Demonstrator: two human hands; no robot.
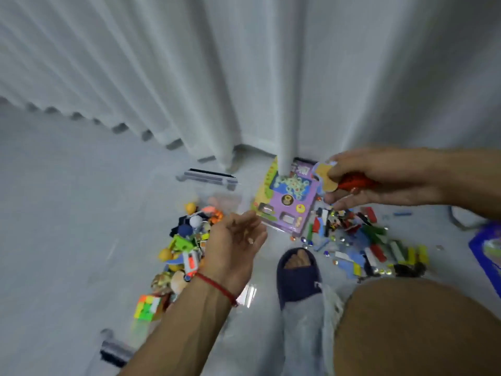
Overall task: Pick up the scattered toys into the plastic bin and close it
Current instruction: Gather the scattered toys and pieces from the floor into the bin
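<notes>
A clear plastic bin (208,177) stands on the floor at the left, with grey latches at its far and near ends. It holds balls, a colour cube (147,306) and other toys. My left hand (233,248) hovers over the bin, palm up, fingers loosely curled and holding nothing. My right hand (379,177) is raised to the right, gripping a red toy (355,183) and a yellow-and-purple flat piece (324,176). Below it, several small bricks and gems (360,240) lie scattered on the floor. No lid is visible.
A purple toy box (288,202) leans against a white post by the curtain (135,77). My foot in a dark blue slipper (298,278) and my knee are between the bin and the bricks. A blue package (488,253) lies at the right edge.
</notes>
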